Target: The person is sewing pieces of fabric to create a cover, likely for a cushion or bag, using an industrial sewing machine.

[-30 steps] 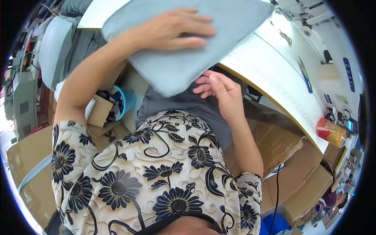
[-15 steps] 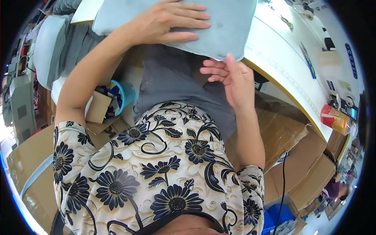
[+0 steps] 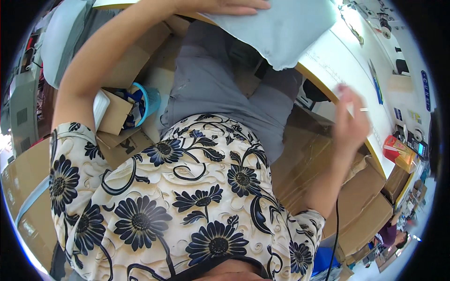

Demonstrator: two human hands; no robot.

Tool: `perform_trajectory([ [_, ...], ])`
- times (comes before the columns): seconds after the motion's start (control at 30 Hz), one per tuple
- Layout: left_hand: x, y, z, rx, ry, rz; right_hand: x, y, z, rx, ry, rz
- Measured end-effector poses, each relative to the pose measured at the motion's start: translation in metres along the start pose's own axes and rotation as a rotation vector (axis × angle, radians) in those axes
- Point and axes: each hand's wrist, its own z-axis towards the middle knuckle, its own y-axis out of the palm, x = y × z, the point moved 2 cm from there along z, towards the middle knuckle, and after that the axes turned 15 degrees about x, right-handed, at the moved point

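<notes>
A light grey-blue fabric piece (image 3: 281, 30), softly padded in look, lies over the yellow edge of the white table (image 3: 337, 54), one corner hanging toward my lap. My left hand (image 3: 229, 5) rests flat on its upper left part, fingers stretched out; the top of the picture cuts off some of that hand. Away from the fabric, my right hand (image 3: 351, 114) is raised near the table's right edge. Its fingers look bent but are smeared by motion. A small white streak shows at one finger, too blurred to name.
On the table lie a blue-handled pointed tool (image 3: 376, 84) and a small metal tool (image 3: 354, 33). A red and yellow packet (image 3: 398, 152) sits at the right. A blue basket (image 3: 151, 105) stands by my left leg; cardboard boxes (image 3: 361, 201) flank me. Grey pieces (image 3: 63, 44) are stacked at left.
My right hand has left the fabric's corner and swung right. The left hand and the fabric have shifted up and to the right in the picture; the view has moved a little too.
</notes>
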Motion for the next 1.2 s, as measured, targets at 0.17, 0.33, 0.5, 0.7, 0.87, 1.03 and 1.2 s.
perform_trajectory([
  [0.17,0.101,-0.005,-0.03,0.382,-0.592,-0.479,0.113,-0.017,0.055,-0.088,0.021,-0.443],
  [0.33,0.151,0.043,-0.014,0.338,-1.289,-1.112,0.173,-0.017,0.054,-0.253,0.129,-0.478],
  [0.5,0.136,0.055,-0.007,0.522,-1.502,-1.41,0.178,-0.016,0.05,-0.151,0.197,-0.35],
  [0.7,0.141,0.018,-0.077,0.851,-1.707,-1.124,0.001,-0.01,0.022,-0.131,0.791,0.62],
  [0.87,0.145,0.008,-0.065,0.798,-1.756,-1.087,-0.061,0.022,0.008,-0.667,0.69,0.91],
  [1.03,0.133,0.011,-0.05,0.778,-1.715,-1.101,-0.084,0.046,0.016,-0.863,0.748,0.908],
  [1.2,0.136,0.015,-0.055,0.855,-1.591,-1.185,-0.09,0.059,0.02,-0.921,0.958,1.0],
])
